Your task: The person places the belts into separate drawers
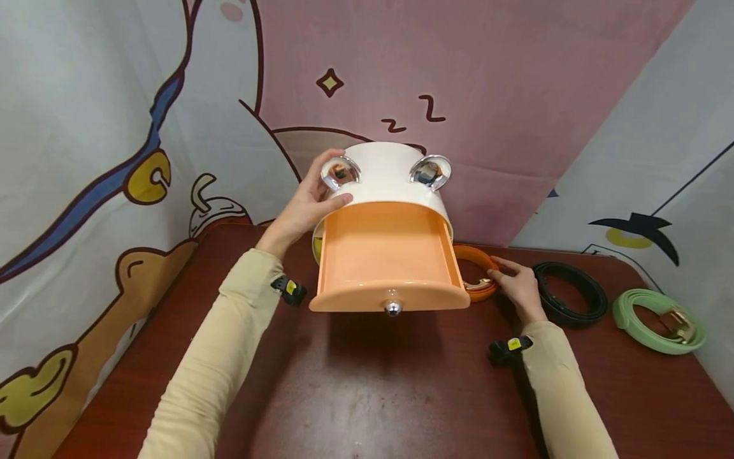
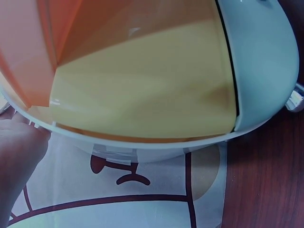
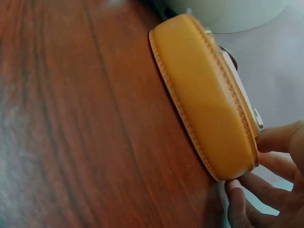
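Note:
A white rounded drawer box (image 1: 387,167) with two shiny silver knobs like eyes stands at the table's back. Its upper orange drawer (image 1: 390,248) is pulled out, with nothing seen inside. My left hand (image 1: 312,197) grips the box's upper left side, thumb on the front rim and fingers behind a silver knob. To the box's right lies a coiled orange belt (image 1: 474,274) with a gold buckle. My right hand (image 1: 520,290) pinches its right edge; the stitched outer side of the belt shows close up in the right wrist view, fingertips (image 3: 232,185) at its end.
Right of my right hand lie a coiled black belt (image 1: 570,293) and a coiled green belt (image 1: 659,320). A pale teal drawer front (image 2: 263,61) shows lower on the box. A printed cloth (image 1: 459,57) hangs behind the dark red wooden table (image 1: 355,395).

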The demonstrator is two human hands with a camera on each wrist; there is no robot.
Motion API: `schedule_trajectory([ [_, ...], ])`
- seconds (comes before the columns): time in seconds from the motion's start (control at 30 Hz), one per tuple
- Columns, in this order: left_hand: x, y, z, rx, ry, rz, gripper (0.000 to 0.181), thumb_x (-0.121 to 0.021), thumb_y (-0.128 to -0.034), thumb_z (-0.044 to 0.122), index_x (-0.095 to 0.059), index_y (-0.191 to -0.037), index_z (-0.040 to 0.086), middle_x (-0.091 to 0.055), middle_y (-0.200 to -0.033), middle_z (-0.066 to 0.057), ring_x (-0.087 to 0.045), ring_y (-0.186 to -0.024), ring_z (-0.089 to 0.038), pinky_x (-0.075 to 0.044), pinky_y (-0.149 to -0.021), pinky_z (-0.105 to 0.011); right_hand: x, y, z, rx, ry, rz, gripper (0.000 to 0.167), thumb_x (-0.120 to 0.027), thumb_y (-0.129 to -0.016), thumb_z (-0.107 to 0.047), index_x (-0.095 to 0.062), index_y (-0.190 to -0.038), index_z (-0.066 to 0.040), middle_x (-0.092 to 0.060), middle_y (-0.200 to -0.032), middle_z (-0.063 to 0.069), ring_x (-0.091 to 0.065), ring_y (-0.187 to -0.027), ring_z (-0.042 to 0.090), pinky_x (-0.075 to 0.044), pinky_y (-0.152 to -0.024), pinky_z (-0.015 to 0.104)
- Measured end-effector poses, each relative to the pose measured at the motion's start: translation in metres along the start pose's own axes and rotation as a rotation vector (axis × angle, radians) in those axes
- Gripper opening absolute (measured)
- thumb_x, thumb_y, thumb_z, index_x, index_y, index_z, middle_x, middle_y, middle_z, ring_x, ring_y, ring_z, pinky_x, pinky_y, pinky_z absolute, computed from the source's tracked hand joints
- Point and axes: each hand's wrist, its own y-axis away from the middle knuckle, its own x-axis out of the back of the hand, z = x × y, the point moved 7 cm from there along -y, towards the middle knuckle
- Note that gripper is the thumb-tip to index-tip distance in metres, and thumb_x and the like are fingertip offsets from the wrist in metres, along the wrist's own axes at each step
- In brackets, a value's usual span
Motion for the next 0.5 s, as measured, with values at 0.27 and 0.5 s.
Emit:
schedule_trajectory([
  [0.27, 0.0002, 0.0001, -0.0002, -0.011, 0.009, 0.0, 0.071, -0.06, -0.089, -0.011, -0.027, -0.147, 0.014, -0.044, -0.131, -0.014, -0.048, -0.117, -0.022, -0.042, -0.09, -0.028, -0.0026, 0.0036, -0.0102, 0.11, 0.255, 0.069, 0.042, -0.065, -0.093, -0.027, -0.062, -0.131, -0.01, -0.056, -0.127, 0.026, -0.05, -0.111, 0.047, -0.034, -0.09, 0.061],
  [0.5, 0.0001, -0.0006, -0.0009, -0.024, 0.01, -0.003, 0.071, -0.06, -0.0888, -0.012, -0.028, -0.147, 0.014, -0.044, -0.13, -0.018, -0.047, -0.116, -0.024, -0.041, -0.09, -0.027, -0.0057, 0.0088, -0.0023, 0.078, 0.148, -0.053, 0.052, -0.066, -0.092, -0.038, -0.058, -0.134, -0.009, -0.052, -0.133, 0.025, -0.042, -0.123, 0.044, -0.028, -0.099, 0.062],
])
